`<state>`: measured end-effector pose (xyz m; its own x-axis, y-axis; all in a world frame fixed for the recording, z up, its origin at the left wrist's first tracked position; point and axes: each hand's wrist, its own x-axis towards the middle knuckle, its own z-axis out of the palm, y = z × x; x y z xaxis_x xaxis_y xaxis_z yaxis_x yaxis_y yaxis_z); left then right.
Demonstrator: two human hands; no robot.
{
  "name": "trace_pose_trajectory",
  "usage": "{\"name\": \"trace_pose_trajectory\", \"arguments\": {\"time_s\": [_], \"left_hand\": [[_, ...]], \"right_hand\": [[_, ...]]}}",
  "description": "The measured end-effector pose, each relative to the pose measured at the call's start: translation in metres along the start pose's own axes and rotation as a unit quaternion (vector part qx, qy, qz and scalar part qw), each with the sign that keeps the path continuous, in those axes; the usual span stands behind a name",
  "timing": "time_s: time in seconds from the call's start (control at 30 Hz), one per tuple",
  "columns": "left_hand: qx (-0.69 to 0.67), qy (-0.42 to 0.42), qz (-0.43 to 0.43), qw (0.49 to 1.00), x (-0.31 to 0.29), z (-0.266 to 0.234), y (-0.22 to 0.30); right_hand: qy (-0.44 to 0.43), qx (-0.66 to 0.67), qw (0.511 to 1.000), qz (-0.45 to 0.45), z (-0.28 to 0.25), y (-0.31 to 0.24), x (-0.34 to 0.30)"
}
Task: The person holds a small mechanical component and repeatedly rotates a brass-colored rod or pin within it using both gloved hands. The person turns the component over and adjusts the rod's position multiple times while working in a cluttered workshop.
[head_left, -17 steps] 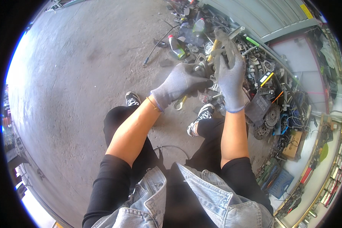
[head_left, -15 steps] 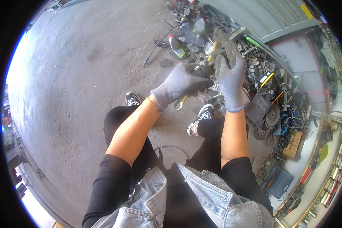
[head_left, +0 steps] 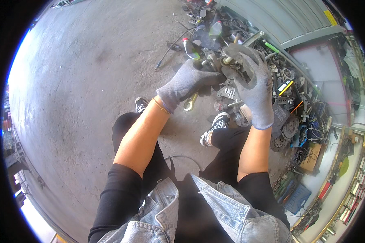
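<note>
A clear bottle [head_left: 190, 49] with a red cap lies at the far side, green in its lower end; whether that is liquid or a label is unclear. Just right of it is a pale green bottle [head_left: 215, 30]. The contents of the brown box [head_left: 311, 158], near right, cannot be made out. Between the gloved hands is a metal part [head_left: 215, 62], greyish, with a shiny round end. The left hand [head_left: 190, 79] is closed around it; the right hand [head_left: 256, 81] curves about the round end, its grip unclear. Gloves hide much of the part.
</note>
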<state>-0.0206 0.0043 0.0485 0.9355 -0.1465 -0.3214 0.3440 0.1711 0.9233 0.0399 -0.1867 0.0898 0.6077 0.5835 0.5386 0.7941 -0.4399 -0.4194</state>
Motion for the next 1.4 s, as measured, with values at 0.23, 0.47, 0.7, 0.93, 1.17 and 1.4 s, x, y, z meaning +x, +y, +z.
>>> {"name": "trace_pose_trajectory", "arguments": {"time_s": [0.23,0.47,0.7,0.93,1.17,1.4], "left_hand": [[0.017,0.011,-0.015,1.0,-0.001,0.004,0.001],[-0.028,0.03,0.002,0.999,0.004,0.007,-0.006],[-0.047,0.056,-0.03,0.997,0.006,0.012,-0.018],[-0.034,-0.034,-0.039,0.998,0.003,0.002,-0.003],[0.007,-0.108,-0.046,0.993,-0.004,0.007,0.0],[0.019,-0.114,-0.041,0.992,-0.002,0.011,-0.001]], "right_hand": [[0.012,-0.038,0.999,0.018,0.001,0.01,-0.007],[0.082,-0.092,0.989,0.08,0.022,-0.002,-0.012],[0.02,0.096,0.985,0.139,0.021,-0.019,-0.006],[-0.085,0.262,0.945,0.178,-0.018,0.007,-0.007],[-0.153,0.494,0.811,0.273,-0.027,0.015,-0.012],[-0.137,0.356,0.903,0.195,-0.018,0.014,-0.011]]}}
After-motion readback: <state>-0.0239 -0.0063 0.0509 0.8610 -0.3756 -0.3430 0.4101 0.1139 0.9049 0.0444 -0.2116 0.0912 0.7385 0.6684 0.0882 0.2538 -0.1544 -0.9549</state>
